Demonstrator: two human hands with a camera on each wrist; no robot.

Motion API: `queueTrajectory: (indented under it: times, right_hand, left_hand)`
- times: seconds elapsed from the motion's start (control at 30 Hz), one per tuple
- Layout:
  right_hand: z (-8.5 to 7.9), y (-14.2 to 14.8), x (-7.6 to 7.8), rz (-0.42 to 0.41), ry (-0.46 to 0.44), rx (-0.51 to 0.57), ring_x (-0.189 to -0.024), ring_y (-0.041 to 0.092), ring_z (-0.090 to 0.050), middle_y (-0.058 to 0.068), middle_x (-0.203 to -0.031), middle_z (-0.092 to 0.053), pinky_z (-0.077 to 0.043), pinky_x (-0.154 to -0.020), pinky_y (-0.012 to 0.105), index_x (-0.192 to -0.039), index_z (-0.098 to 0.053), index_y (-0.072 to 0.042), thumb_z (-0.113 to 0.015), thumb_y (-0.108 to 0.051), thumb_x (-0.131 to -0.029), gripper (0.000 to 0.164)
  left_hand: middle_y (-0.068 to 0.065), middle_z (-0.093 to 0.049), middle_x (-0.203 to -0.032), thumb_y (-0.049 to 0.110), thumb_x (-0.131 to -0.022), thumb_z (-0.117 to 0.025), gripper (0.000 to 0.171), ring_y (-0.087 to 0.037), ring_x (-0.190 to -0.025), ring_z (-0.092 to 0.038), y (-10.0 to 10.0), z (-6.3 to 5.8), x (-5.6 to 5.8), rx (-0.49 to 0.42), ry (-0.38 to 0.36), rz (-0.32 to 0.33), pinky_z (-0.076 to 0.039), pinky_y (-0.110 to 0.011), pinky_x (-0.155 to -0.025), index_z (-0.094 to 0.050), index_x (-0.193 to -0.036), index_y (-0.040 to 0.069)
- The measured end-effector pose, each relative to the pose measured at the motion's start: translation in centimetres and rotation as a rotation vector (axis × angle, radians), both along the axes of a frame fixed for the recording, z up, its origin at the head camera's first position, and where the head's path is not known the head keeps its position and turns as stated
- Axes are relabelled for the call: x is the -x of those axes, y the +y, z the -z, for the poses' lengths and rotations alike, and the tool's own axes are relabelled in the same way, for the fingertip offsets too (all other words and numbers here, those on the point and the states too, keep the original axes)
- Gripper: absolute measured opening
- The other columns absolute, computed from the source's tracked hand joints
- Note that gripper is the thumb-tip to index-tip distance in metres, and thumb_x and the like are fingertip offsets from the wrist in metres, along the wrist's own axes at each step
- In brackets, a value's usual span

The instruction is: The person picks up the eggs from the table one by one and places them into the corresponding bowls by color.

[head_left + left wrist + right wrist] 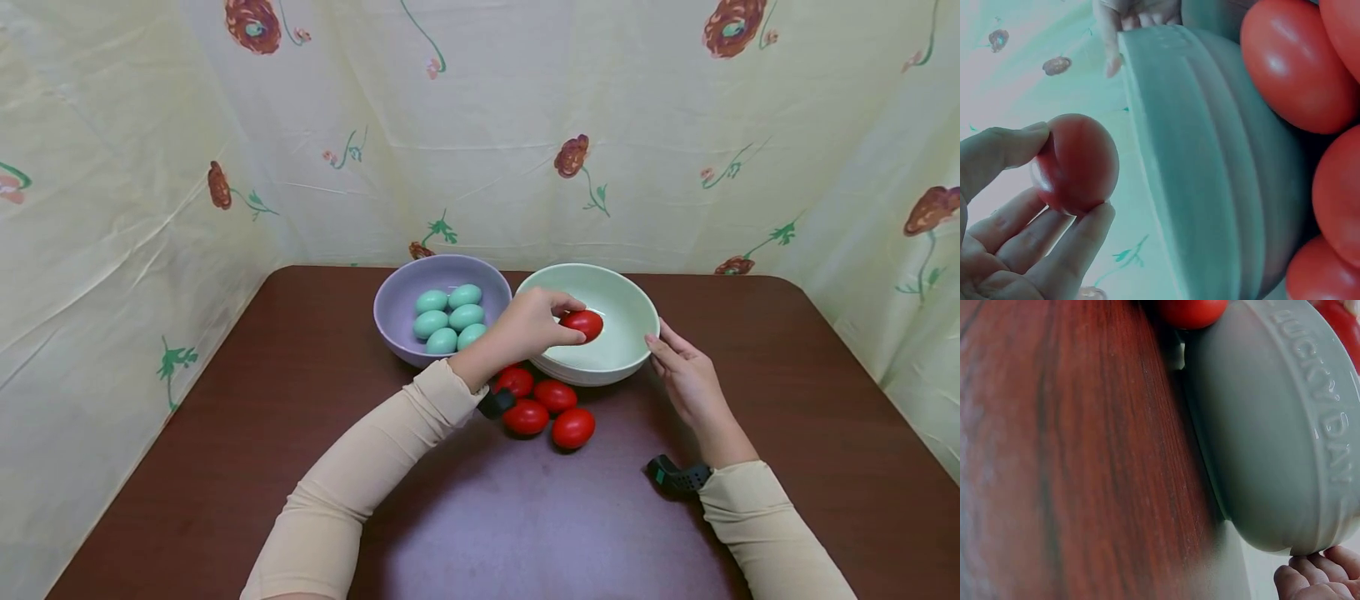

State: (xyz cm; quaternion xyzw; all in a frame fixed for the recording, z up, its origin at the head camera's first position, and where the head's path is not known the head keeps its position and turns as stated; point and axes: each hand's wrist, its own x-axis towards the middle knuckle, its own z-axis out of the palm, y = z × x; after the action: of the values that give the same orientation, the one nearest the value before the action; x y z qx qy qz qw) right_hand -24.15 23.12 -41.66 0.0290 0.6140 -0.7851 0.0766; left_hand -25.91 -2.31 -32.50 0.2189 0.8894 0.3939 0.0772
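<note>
While my right hand (690, 385) holds the green bowl (621, 321), my left hand (534, 322) pinches a red egg (587, 326) over it: placing, I judge; next, lower and release.

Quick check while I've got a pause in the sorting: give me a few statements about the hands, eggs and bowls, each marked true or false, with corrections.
1. The left hand pinches a red egg over the pale green bowl. True.
2. The right hand holds a turquoise egg. False: it holds the pale green bowl at its edge.
3. The turquoise eggs lie in the purple bowl. True.
4. The other four visible red eggs sit in the purple bowl. False: they rest on the table.
5. The pale green bowl has raised lettering on its outside. True.
</note>
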Motion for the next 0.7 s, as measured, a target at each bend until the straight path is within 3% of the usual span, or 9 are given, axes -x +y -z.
queueTrajectory:
  times: [0.27,0.5,0.7]
  right_hand:
    - [0.1,0.0,0.0,0.008,0.006,-0.013,-0.146,0.003,-0.028,0.003,-0.167,-0.01,-0.024,-0.117,0.023,-0.156,-0.018,-0.007,-0.061,-0.024,-0.099,0.074]
    - [-0.1,0.0,-0.1,-0.001,0.008,-0.004,-0.148,0.004,-0.023,0.004,-0.167,-0.008,-0.019,-0.119,0.026,-0.157,-0.016,-0.006,-0.058,-0.022,-0.1,0.073]
    - [0.0,0.0,0.0,-0.009,0.03,-0.016,-0.152,0.014,-0.015,0.007,-0.167,-0.007,-0.018,-0.12,0.028,-0.157,-0.015,-0.004,-0.056,-0.021,-0.101,0.071]
  left_hand:
    - [-0.004,-0.072,-0.122,0.022,-0.086,-0.077,0.041,-0.018,-0.114,-0.065,0.9,1.5,1.7,-0.04,-0.082,-0.056,-0.052,-0.021,-0.092,-0.07,-0.125,0.011]
    - [-0.003,-0.073,-0.121,0.023,-0.087,-0.075,0.039,-0.017,-0.114,-0.065,1.9,2.3,2.6,0.015,-0.061,-0.052,-0.051,-0.02,-0.093,-0.071,-0.124,0.01]
    - [-0.004,-0.073,-0.121,0.021,-0.087,-0.075,0.039,-0.018,-0.115,-0.065,2.4,3.0,3.0,0.049,-0.062,-0.066,-0.051,-0.019,-0.093,-0.071,-0.123,0.009]
